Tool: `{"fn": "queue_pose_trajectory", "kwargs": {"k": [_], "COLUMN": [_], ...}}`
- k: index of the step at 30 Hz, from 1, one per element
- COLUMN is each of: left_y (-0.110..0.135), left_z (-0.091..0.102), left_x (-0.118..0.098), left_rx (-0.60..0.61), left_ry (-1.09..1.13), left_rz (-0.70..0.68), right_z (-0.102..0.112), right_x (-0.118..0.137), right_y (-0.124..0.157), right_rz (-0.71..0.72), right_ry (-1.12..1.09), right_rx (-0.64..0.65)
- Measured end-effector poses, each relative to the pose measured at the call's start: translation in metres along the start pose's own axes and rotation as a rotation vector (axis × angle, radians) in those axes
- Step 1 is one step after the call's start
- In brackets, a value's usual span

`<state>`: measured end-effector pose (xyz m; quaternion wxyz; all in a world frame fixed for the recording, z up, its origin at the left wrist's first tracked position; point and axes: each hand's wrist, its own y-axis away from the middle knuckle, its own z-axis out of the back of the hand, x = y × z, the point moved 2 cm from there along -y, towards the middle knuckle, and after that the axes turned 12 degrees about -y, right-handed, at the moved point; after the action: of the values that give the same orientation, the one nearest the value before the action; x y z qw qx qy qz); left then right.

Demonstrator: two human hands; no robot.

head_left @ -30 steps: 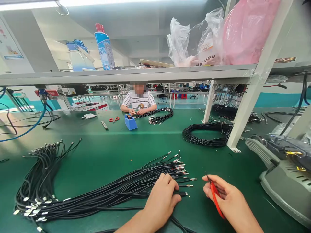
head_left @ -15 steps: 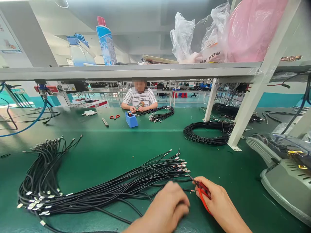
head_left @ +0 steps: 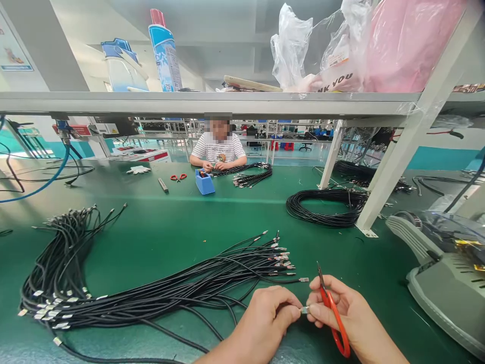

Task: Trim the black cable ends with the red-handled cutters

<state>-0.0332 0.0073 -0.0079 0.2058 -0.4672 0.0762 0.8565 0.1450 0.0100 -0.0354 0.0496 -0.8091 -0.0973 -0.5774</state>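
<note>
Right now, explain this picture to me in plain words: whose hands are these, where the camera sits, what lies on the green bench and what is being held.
The camera sits on a worker's head, looking forward and down, so the two bare hands at the bottom are that person's own. The left hand pinches the metal end of a thin black cable. The right hand touches that same tip while also gripping red-handled snips. On the green bench lies a large bundle of black cables, a coil of black wire farther back and a grey machine at the right. Across the bench another person handles similar cables beside a blue box.
</note>
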Motion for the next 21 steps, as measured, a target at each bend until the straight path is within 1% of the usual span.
{"fn": "queue_pose_trajectory", "kwargs": {"k": [2, 4, 5, 7, 9, 11, 12, 13, 14, 16, 17, 18, 19, 21], "left_y": [0.001, 0.002, 0.003, 0.005, 0.007, 0.008, 0.007, 0.006, 0.004, 0.0, -0.002, -0.003, -0.003, -0.003], "left_z": [0.0, -0.002, -0.004, -0.009, -0.015, -0.017, -0.016, -0.013, -0.009, 0.0, 0.003, 0.005, 0.006, 0.005], "left_x": [0.0, 0.003, 0.004, 0.008, 0.012, 0.012, 0.011, 0.008, 0.006, 0.001, 0.0, -0.001, -0.003, -0.004], "left_rx": [0.025, 0.058, 0.091, 0.191, 0.294, 0.367, 0.376, 0.353, 0.293, 0.087, -0.013, -0.085, -0.126, -0.139], "left_ry": [0.048, 0.052, 0.022, -0.107, -0.243, -0.251, -0.22, -0.202, -0.209, -0.299, -0.362, -0.417, -0.459, -0.499], "left_rz": [0.048, 0.03, -0.017, -0.152, -0.264, -0.293, -0.282, -0.264, -0.239, -0.195, -0.198, -0.22, -0.258, -0.327], "right_z": [0.003, 0.013, 0.019, 0.031, 0.038, 0.037, 0.035, 0.031, 0.028, 0.021, 0.018, 0.015, 0.013, 0.008], "right_x": [0.0, 0.001, 0.002, 0.004, 0.006, 0.006, 0.005, 0.004, 0.003, 0.001, 0.001, 0.0, 0.0, 0.001], "right_y": [0.0, -0.001, -0.002, -0.004, -0.01, -0.017, -0.021, -0.024, -0.026, -0.027, -0.025, -0.022, -0.018, -0.009], "right_rz": [0.01, 0.033, 0.05, 0.085, 0.123, 0.156, 0.169, 0.178, 0.183, 0.173, 0.162, 0.149, 0.131, 0.097], "right_ry": [0.052, 0.154, 0.224, 0.382, 0.517, 0.597, 0.616, 0.62, 0.614, 0.57, 0.527, 0.471, 0.405, 0.262], "right_rx": [-0.025, -0.094, -0.148, -0.261, -0.329, -0.311, -0.283, -0.255, -0.231, -0.195, -0.176, -0.153, -0.129, -0.084]}}
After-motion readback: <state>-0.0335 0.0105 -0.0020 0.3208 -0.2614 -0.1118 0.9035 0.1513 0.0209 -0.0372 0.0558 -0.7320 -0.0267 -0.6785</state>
